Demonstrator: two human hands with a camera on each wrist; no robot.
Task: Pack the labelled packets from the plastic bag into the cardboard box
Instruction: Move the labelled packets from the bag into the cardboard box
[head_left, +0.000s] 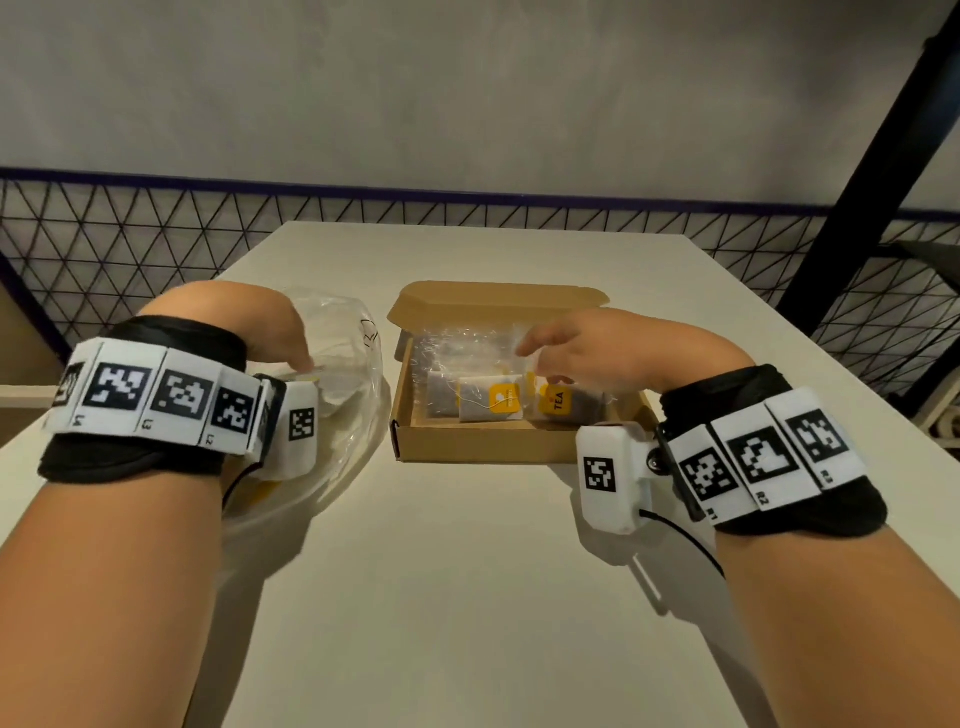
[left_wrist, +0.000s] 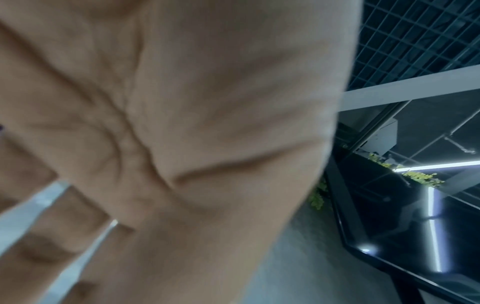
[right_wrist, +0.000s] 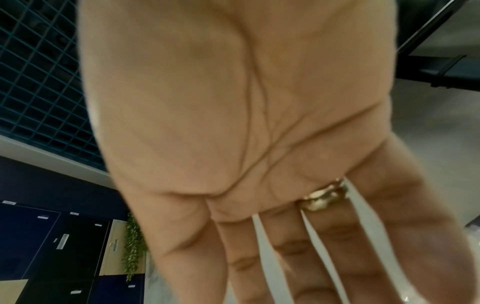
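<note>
We observe a white table (head_left: 467, 597) carrying two items side by side: a clear plastic bag (head_left: 353, 415) on the left and an open cardboard box (head_left: 467, 441) on the right, its lid (head_left: 498, 304) folded back toward the far side. The bag and the box lie just beside each other; we cannot tell whether they touch.

Inside the box we see several clear packets holding tea bags. One tea bag with a yellow tag (head_left: 505, 399) lies near the middle of the box. A second packet with a yellow label reading "TEA" (head_left: 557, 400) lies to its right, directly under the right hand (head_left: 587, 353).

The right hand is above the box interior. In the right wrist view its fingers (right_wrist: 298, 257) are extended and slightly spread, and a gold ring (right_wrist: 324, 195) sits on one of them. In the head view the fingertips reach down to the "TEA" packet; we cannot tell whether they grip it or only touch it.

The left hand (head_left: 270, 332) is positioned at the mouth of the plastic bag, fingers pointing down into it. The left wrist view is blurred and filled by the palm (left_wrist: 207, 123); we cannot tell whether the fingers hold anything.

Both wrists carry black bands with white marker strips. A black wire mesh fence (head_left: 130, 239) stands behind the table.
</note>
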